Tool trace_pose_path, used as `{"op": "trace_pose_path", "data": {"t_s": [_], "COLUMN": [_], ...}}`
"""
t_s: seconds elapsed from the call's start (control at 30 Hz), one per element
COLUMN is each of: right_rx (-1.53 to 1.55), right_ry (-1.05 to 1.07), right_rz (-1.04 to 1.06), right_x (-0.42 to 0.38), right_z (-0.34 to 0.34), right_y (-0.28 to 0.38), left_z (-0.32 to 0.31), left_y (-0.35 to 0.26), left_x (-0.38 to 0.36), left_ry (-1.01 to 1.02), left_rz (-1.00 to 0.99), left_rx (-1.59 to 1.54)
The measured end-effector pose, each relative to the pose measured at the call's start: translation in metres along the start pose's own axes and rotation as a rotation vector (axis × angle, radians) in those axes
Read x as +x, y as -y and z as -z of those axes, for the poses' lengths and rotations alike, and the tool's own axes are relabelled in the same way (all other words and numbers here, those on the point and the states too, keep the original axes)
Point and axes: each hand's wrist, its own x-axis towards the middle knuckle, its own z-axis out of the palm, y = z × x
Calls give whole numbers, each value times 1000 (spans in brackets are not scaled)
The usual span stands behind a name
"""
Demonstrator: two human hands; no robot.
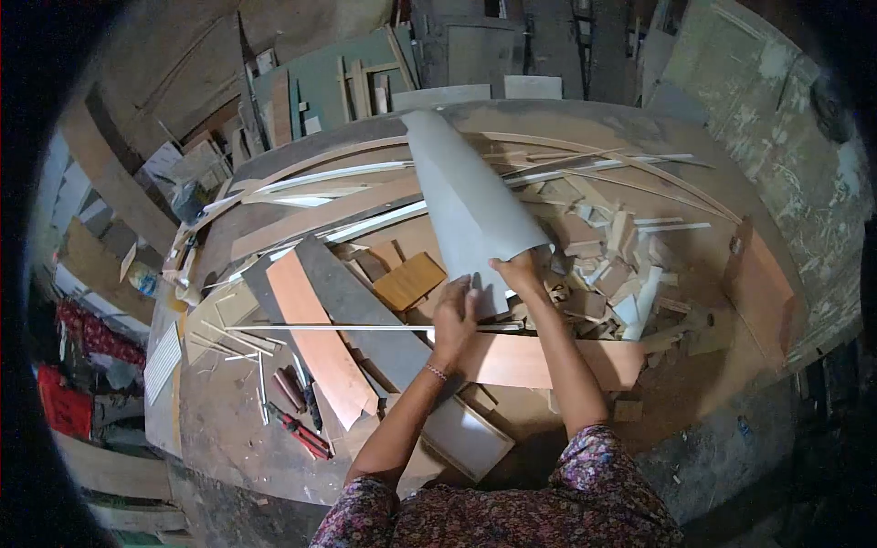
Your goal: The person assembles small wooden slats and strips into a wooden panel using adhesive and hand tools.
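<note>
A long pale grey-white sheet (466, 192), curled lengthwise, stretches from my hands toward the far side of the workbench. My right hand (518, 272) is closed on its near right edge, the thumb lying on top. At the near left corner my left hand (455, 315) has its fingers bent against the sheet and seems to pinch it; the fingertips are partly hidden. Under my forearms runs a reddish-brown veneer strip (548, 359). Just left of the sheet lies a yellow-brown wooden block (409, 281). A thin white strip (320, 327) passes beside my left wrist.
Offcuts (603, 265) are heaped right of the sheet. A dark grey board (352, 306) and another veneer strip (315, 333) lie to the left. Red-handled pliers (300, 436) rest near the front left. Long thin strips (338, 173) cross the back of the workbench (228, 447).
</note>
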Motion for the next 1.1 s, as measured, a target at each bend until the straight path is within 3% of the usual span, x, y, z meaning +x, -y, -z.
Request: {"op": "trace_pose_path", "data": {"t_s": [0.13,0.17,0.2,0.23,0.3,0.33,0.37,0.4,0.47,0.5,0.6,0.67,0.77,0.87,1.1], "right_rx": [17,28,77,38,-206,-56,-328,-501,-676,-748,-918,-1047,-1123,-1285,-1218], "right_ry": [65,-141,-145,-299,-249,-301,-287,-297,-441,-435,-488,-555,-576,-594,-435], "right_rz": [-204,-25,0,71,-41,74,-114,-187,-68,-52,60,157,-105,-46,-95], "right_x": [-4,-8,-6,5,-4,17,-3,-2,21,25,44,59,69,82,70], "right_z": [50,57,71,74,115,118,135,145,160,171,210,239,272,307,323], "right_y": [45,52,57,39,97,58,119,134,98,97,59,24,21,-2,-11], "left_z": [3,5,8,9,9,8,9,11,17,15,25,24,29,31,23], "left_y": [2,3,4,5,9,9,6,-1,-14,-6,-7,21,40,51,54], "left_x": [-3,-3,-3,-2,0,2,4,8,16,18,25,24,23,22,26], "left_ry": [-29,-47,-68,-77,-55,-41,-44,-21,25,-11,67,23,14,46,-19], "left_rz": [64,61,60,63,46,35,19,47,103,53,176,86,36,69,196], "left_rx": [28,65,105,75,191,246,187,200,222,290,265,270,259,220,352]}}
